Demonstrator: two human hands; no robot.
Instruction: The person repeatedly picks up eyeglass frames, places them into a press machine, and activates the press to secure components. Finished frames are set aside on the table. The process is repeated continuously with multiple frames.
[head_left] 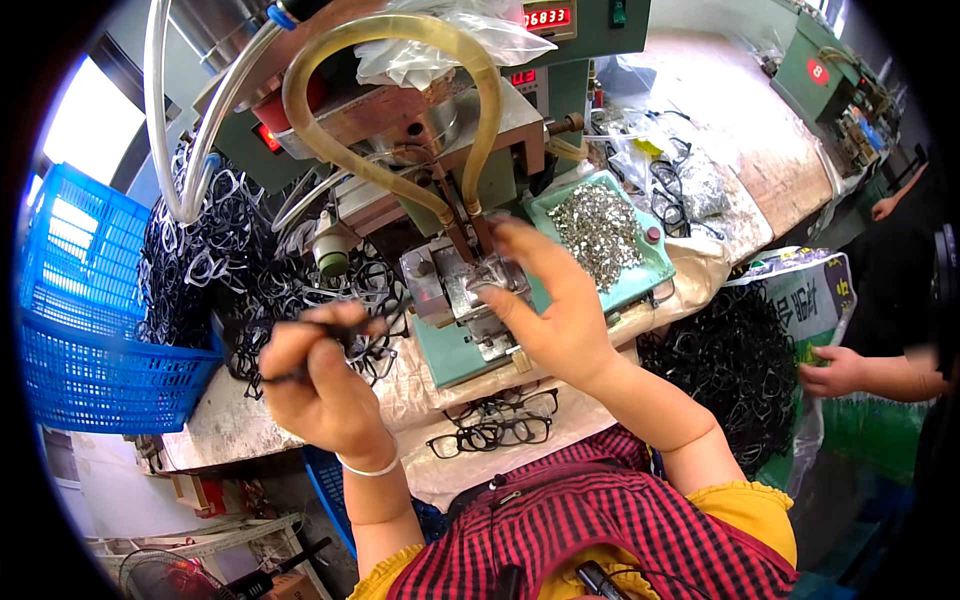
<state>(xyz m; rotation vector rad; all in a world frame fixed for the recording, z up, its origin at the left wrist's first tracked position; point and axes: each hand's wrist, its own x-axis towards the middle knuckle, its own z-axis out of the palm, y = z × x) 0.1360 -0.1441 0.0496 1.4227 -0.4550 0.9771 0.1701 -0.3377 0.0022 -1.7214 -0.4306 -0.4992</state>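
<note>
This is a small factory workshop — an eyeglass-frame assembly line. At upper centre a green bench machine point(470, 200) with hoses and red digit displays fills the worktable point(760, 150). Heaps of black spectacle frames point(250, 270) lie left, a blue plastic crate point(80, 330) at far left, a tray of tiny metal parts point(600, 235) right of centre — another green machine point(815, 70) upper right.

Glossy black plastic frames point(495, 432) lie beside the dull grey metal fixture point(462, 288).

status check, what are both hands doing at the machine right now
Left hand shut on black eyeglass frame. Right hand open, fingertips at metal fixture. Yellowish hose loops overhead, clear of the hands.
</note>
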